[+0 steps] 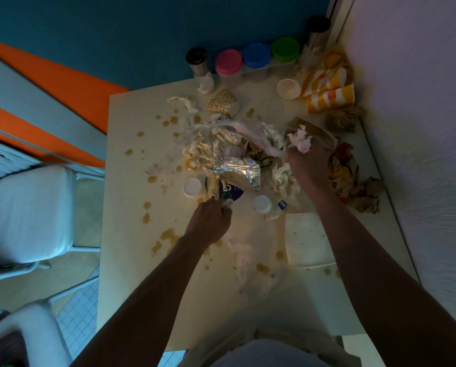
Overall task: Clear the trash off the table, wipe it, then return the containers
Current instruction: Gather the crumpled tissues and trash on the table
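Right hand (304, 165) grips crumpled napkin (301, 141) mid-surface; left hand (209, 221) pinches a white scrap beside the purple packet (230, 193). Remaining trash lies beyond both, nearer the right.

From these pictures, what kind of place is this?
Probably a small eating corner in a home or break room: a white table against the wall, lidded containers at the back, fast-food cups.
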### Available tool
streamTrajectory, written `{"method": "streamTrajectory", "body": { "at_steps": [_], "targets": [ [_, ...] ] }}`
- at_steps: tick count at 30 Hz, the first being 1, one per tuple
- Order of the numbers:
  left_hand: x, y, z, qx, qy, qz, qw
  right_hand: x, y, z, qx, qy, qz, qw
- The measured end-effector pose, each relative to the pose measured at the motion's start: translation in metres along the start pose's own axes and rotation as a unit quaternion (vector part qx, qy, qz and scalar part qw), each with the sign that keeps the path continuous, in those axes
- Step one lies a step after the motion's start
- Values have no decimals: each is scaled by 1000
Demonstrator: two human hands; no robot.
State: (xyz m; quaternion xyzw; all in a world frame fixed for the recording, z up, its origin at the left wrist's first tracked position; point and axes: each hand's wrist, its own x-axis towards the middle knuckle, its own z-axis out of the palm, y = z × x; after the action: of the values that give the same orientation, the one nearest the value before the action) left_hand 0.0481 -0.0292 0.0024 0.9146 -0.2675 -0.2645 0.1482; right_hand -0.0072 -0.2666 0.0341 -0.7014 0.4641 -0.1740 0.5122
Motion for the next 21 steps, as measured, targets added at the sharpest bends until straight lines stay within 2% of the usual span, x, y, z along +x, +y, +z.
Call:
{"method": "streamTrajectory", "body": {
  "at_steps": [4, 7, 11, 15, 18, 21],
  "targets": [
    [6, 1, -4, 0, -48, 15, 999, -1, -8, 0, 32, -29, 12, 999],
    [14, 2, -4, -10, -8, 29, 999, 3, 1, 1, -33, -32, 12, 999],
    [18, 2, -7, -116, 56, 19, 991, 6, 9, 2, -60, -21, -16, 998],
    [14, 14, -18, -155, 40, -12, 987, 5, 6, 2, -44, 16, -30, 998],
    [12, 19, -16, -115, 66, 40, 990, -2, -3, 0, -14, 3, -19, 1000],
    [8, 18, -8, -58, 1, 80, 995, -5, -3, -1, 2, -54, -23, 998]
  ]
}}
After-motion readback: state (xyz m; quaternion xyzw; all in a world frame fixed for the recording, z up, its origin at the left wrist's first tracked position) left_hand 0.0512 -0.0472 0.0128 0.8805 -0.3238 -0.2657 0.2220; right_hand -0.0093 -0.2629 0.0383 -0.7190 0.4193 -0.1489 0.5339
